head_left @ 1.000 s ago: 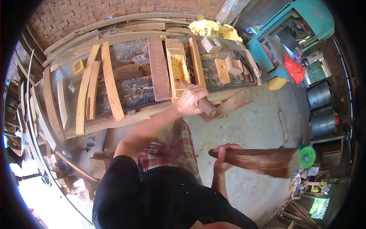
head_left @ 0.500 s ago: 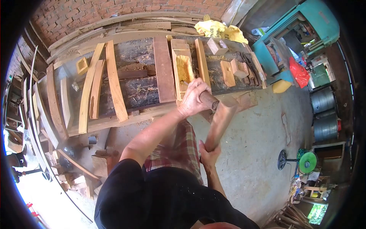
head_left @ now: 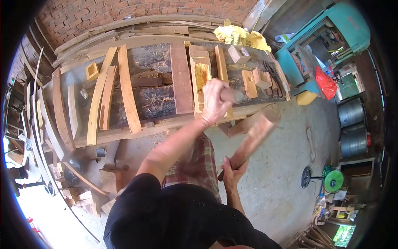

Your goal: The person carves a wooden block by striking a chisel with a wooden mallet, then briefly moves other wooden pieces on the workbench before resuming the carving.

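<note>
My left hand (head_left: 214, 101) is wrapped round the handle of a chisel (head_left: 231, 95), over the near part of a hollowed wooden block (head_left: 198, 54). Its blade is hidden behind the hand. Yellowish, rough wood shows in the block's cavity. Lower and to the right, my right hand (head_left: 234, 171) grips a wooden mallet (head_left: 252, 140) by its lower end; the mallet's thick end is raised to the right, apart from the chisel handle. A dark reddish board (head_left: 181, 79) lies left of the block, and a narrow strip (head_left: 221, 64) lies to its right.
Curved wooden pieces (head_left: 129, 93) lie across the dark log bench (head_left: 155, 101). Small blocks (head_left: 249, 83) and a yellow bag (head_left: 234, 34) are at its right part. A teal machine (head_left: 350, 25) stands at the right back, and a green fan (head_left: 334, 180) on the right.
The mallet has moved away from the chisel handle, down and to the right. My left hand and the chisel handle have shifted slightly right, and the handle's tilt has changed.
</note>
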The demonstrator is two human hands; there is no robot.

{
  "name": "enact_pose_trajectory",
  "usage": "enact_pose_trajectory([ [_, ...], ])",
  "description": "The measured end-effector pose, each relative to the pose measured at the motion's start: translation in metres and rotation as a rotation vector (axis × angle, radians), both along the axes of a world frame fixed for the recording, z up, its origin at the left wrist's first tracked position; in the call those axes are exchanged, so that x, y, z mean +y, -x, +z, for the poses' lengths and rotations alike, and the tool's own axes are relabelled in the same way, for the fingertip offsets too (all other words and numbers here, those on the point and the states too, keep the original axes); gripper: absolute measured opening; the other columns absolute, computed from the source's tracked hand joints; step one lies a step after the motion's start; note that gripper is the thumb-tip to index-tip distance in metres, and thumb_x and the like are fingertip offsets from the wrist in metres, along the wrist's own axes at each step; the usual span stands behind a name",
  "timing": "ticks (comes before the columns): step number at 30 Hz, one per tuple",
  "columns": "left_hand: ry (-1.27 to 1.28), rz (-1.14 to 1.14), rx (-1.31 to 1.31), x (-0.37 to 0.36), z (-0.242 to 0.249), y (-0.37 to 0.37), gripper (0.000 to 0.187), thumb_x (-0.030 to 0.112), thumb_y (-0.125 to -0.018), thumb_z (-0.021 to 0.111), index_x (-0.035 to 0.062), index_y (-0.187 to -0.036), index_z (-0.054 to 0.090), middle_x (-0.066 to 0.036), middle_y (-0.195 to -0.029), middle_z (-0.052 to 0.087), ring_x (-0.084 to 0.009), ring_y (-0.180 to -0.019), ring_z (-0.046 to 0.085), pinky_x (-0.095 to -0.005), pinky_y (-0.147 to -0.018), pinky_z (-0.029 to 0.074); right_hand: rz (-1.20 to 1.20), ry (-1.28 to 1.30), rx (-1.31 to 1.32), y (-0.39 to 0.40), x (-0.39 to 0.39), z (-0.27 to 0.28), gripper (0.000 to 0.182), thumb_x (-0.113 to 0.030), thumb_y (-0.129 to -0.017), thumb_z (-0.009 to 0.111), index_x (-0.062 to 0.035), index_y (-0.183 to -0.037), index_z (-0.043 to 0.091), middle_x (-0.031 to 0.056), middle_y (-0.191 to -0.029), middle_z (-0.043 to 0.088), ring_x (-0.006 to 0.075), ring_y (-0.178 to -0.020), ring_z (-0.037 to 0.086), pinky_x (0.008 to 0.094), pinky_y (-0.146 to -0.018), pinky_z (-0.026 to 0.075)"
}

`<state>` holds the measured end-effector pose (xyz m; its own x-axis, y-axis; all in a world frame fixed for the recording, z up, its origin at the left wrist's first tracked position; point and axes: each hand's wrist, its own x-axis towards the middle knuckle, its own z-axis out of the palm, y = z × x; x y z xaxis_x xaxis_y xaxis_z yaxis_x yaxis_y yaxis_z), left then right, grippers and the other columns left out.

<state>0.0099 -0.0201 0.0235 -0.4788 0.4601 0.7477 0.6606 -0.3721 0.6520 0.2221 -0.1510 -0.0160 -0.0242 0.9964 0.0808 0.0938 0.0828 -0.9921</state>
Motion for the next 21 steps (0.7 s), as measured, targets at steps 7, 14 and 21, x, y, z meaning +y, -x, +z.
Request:
enact_pose_trajectory([
  [7, -0.2, -0.168, -0.224, 0.008, 0.007, -0.024, 0.033, 0.019, -0.075, 0.083, 0.0112, -0.083, 0.053, 0.0, -0.075, 0.057, -0.0176, -0.069, 0.054, -0.0366, -0.071, 0.044, -0.013, -0.277, -0.041, -0.031, 0.009, 0.019, 0.057, 0.005, -0.082, 0.063, 0.0031, -0.13, 0.033, 0.0091, -0.083, 0.058, 0.0179, -0.063, 0.061, 0.0311, -0.065, 0.052],
  [14, -0.034, -0.342, 0.094, 0.003, -0.009, -0.025, 0.034, 0.022, -0.068, 0.086, 0.0121, -0.075, 0.055, -0.004, -0.068, 0.057, -0.0264, -0.069, 0.057, -0.0369, -0.068, 0.04, 0.052, -0.631, -0.167, -0.032, 0.016, 0.068, 0.06, -0.033, -0.087, 0.064, 0.0025, -0.122, 0.031, 0.0061, -0.067, 0.062, 0.0147, -0.061, 0.059, 0.0258, -0.066, 0.046],
  [21, 0.167, -0.582, 0.246, 0.004, -0.021, -0.008, 0.033, 0.017, -0.061, 0.081, 0.0099, -0.08, 0.055, -0.006, -0.075, 0.06, -0.0302, -0.076, 0.059, -0.0397, -0.071, 0.043, 0.235, -0.372, 0.009, -0.027, 0.015, 0.003, 0.035, -0.007, -0.084, 0.07, -0.0029, -0.111, 0.049, 0.0071, -0.079, 0.061, 0.0133, -0.062, 0.059, 0.0247, -0.053, 0.044],
])
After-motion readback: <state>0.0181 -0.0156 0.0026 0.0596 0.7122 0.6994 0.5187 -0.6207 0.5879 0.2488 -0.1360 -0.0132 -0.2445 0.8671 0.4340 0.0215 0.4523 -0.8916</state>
